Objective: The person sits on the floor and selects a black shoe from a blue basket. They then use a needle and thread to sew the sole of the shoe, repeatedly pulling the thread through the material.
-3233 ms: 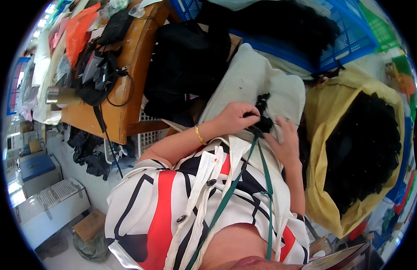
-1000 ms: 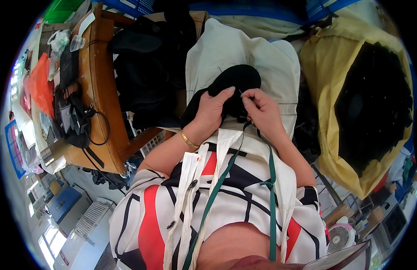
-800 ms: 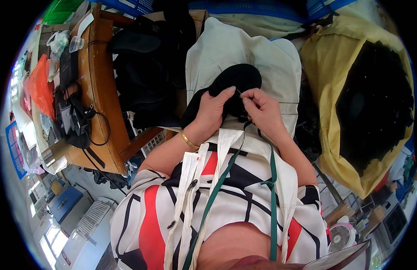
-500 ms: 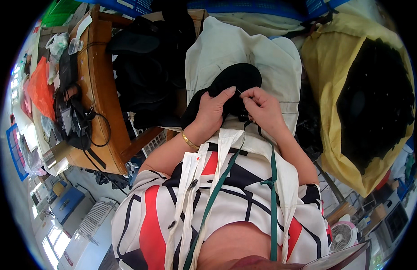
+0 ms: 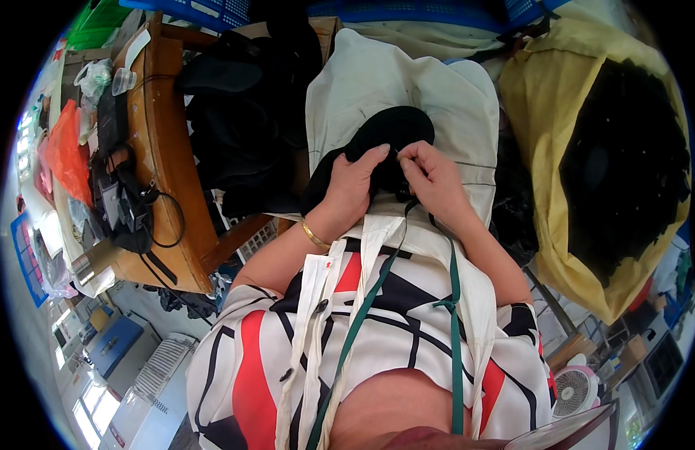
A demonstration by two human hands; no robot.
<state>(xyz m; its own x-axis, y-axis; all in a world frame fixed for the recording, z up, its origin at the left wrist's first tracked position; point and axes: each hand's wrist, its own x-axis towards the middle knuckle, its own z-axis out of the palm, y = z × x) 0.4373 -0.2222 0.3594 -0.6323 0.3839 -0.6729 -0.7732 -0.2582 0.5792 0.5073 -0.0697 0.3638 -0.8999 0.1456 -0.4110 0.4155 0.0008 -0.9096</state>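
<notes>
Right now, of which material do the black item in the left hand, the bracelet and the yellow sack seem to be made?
Black item: probably felt-like fabric, matt, as its surface barely reflects light.
Bracelet: apparently polished metal, gold-coloured, with bright glints.
Yellow sack: perhaps woven plastic or cloth, dull, with stiff folds.

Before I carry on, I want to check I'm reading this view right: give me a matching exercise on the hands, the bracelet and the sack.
Column one:
1. Left hand
2. Right hand
3. Bracelet
4. Open sack

Column two:
A. Yellow, with black contents
B. Pinches a thin needle-like thing
C. Gold, worn around a wrist
D. Grips the black piece

Pairs: 1-D, 2-B, 3-C, 4-A
</notes>
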